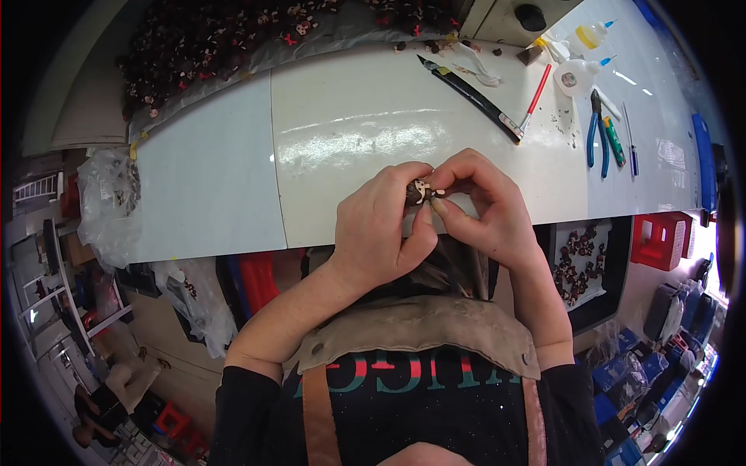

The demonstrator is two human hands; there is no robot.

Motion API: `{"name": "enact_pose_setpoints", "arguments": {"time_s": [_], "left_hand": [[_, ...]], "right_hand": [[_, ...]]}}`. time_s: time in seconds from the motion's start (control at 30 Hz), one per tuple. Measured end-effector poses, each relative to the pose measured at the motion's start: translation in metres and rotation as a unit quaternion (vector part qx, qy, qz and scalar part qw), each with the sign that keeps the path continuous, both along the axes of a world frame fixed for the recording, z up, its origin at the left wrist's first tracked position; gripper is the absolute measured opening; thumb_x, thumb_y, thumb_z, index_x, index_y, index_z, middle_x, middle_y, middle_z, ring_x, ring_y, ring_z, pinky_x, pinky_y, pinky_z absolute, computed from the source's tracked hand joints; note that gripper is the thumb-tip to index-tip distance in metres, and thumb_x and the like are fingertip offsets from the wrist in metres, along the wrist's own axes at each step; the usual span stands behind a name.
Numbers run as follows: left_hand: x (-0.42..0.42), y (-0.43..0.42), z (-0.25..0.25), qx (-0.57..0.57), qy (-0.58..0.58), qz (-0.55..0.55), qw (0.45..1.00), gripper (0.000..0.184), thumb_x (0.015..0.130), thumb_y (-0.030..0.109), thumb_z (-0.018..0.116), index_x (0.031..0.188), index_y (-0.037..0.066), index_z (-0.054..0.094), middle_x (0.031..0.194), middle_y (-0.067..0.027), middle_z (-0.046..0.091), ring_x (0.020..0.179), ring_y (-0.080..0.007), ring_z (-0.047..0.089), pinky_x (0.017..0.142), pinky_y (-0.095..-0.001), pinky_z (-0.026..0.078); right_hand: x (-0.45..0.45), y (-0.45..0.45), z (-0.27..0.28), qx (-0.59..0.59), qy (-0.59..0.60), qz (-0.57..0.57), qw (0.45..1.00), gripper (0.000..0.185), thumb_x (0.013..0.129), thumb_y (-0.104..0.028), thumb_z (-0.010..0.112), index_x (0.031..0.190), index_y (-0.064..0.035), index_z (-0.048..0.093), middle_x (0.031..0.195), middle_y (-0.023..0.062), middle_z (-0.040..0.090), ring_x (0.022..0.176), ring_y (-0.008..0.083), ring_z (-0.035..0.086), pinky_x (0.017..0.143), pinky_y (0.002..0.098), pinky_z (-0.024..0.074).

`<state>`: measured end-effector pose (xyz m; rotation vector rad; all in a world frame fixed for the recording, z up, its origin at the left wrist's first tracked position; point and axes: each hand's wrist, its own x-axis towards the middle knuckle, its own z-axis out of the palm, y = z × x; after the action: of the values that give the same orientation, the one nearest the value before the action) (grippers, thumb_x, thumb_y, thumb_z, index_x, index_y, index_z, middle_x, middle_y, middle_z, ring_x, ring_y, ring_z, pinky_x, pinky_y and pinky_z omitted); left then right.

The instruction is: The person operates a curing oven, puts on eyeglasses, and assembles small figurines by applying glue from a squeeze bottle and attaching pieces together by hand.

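Small brown-and-cream toy figure [418, 192] is held between two bare hands, over the near part of the shiny white table [342, 155]. Its round head is gripped by the curled left hand [369, 221]; its small end is pinched by the nearly closed thumb and finger of the right hand [493, 206]. It seems light and hard, with thin bits that could snap, so it is best held by the head. Farther off, a long black cutter [474, 101] is laid near a thin red-handled brush [538, 93].
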<state>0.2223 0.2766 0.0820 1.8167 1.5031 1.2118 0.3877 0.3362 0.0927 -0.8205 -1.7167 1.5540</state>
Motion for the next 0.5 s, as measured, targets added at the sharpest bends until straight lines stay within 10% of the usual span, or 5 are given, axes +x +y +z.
{"name": "enact_pose_setpoints", "arguments": {"time_s": [0.5], "left_hand": [[0.0005, 0.0002, -0.0022, 0.011, 0.006, 0.005, 1.0, 0.033, 0.077, 0.015, 0.059, 0.107, 0.002, 0.053, 0.086, -0.0114, 0.06, 0.069, -0.0287, 0.061, 0.06, -0.0362, 0.049]], "right_hand": [[-0.0001, -0.0002, -0.0015, -0.001, 0.001, -0.001, 1.0, 0.019, 0.077, 0.001, 0.065, 0.095, 0.0, 0.058, 0.095, 0.0057, 0.058, 0.086, 0.0138, 0.062, 0.078, 0.0253, 0.0509]]}}
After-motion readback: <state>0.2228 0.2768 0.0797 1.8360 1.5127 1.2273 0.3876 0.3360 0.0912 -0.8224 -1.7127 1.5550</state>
